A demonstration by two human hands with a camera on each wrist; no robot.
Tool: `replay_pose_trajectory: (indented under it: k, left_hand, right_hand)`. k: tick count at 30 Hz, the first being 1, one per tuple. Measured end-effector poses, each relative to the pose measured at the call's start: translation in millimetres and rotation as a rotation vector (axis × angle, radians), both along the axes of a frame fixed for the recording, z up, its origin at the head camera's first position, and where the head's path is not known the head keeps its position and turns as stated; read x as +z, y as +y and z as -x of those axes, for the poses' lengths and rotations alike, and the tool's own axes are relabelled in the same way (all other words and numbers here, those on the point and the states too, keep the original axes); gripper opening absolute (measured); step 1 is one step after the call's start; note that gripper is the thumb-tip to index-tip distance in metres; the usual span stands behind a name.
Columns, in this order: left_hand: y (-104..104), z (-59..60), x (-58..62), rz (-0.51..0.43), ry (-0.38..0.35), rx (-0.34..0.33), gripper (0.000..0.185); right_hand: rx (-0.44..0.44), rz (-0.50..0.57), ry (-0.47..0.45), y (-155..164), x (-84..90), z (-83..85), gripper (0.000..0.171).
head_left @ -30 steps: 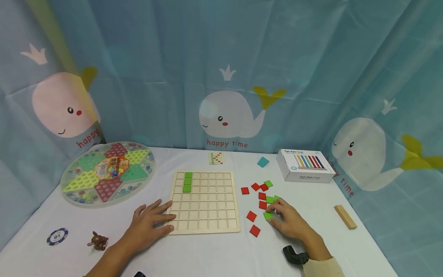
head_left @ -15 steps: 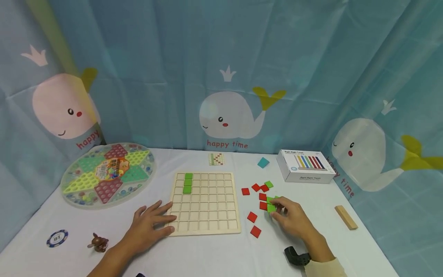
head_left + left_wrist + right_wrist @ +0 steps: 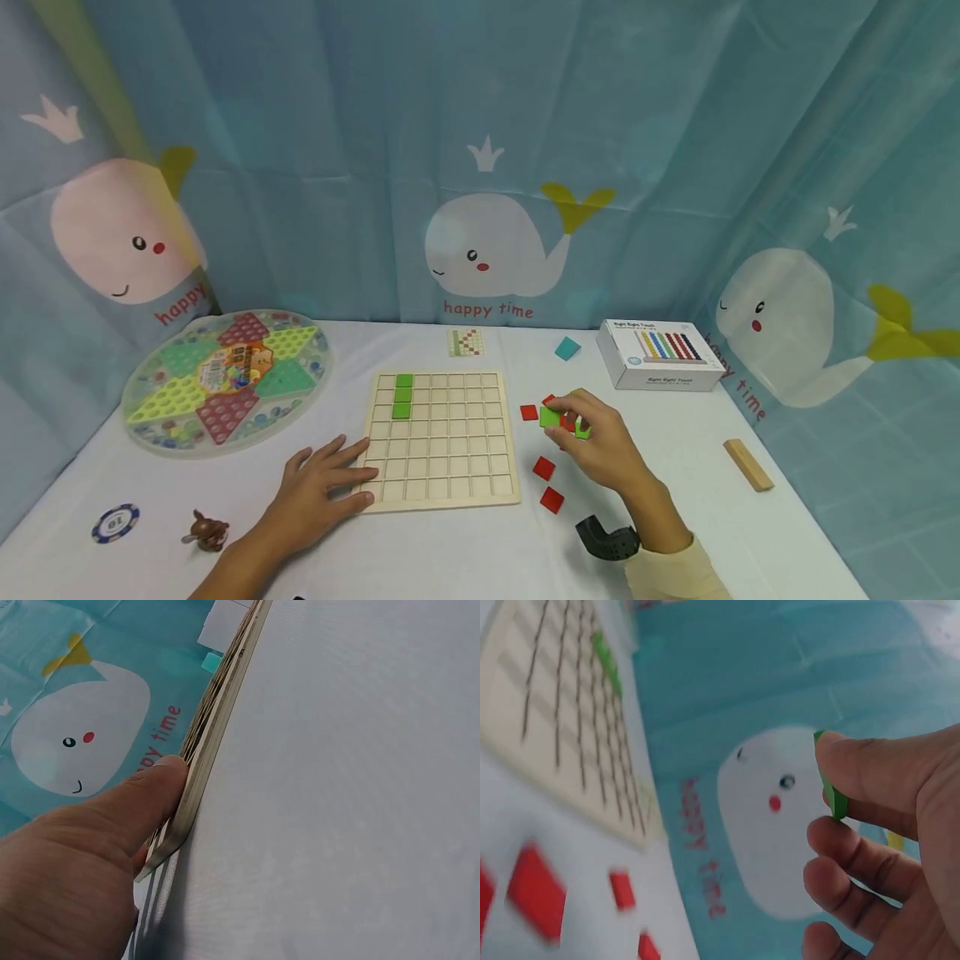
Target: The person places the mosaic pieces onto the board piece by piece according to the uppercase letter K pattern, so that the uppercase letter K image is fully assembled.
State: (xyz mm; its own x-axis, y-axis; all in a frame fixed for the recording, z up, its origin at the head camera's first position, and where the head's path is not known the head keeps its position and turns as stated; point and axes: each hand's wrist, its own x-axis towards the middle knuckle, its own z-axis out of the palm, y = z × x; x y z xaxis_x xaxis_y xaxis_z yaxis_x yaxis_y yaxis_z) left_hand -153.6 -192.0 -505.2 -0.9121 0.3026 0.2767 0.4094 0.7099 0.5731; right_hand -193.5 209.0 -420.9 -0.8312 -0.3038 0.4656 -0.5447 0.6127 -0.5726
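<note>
Pinching green tile (image 3: pixel 550 417), right hand (image 3: pixel 596 450) above red tiles (image 3: pixel 544 467); left hand (image 3: pixel 318 496) on board (image 3: pixel 438 439) edge.

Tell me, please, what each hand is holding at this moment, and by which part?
The right hand pinches a green tile by its edges between thumb and fingers. The left hand holds nothing; it rests on the wooden grid board at its near-left corner.

The person is wearing a pale cream long sleeve (image 3: pixel 678 571) on the right arm. A black wrist-mounted device (image 3: pixel 606 539) is sitting at the right wrist. The left forearm is showing bare, no sleeve.
</note>
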Motion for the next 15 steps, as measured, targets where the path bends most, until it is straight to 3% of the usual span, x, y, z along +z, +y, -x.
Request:
replay_pose_trajectory:
  k: [8,15]
  left_hand:
    - [-1,-2.3,3.4,-0.008,0.002,0.0,0.036]
    - [0,-1.6,2.5,-0.015,0.004,-0.002,0.035]
  right_hand:
    - [0.069,0.059,0.001,-51,15.0,6.0,0.027]
    - [0.107,0.113,-0.058,-95,4.1,15.4,0.025]
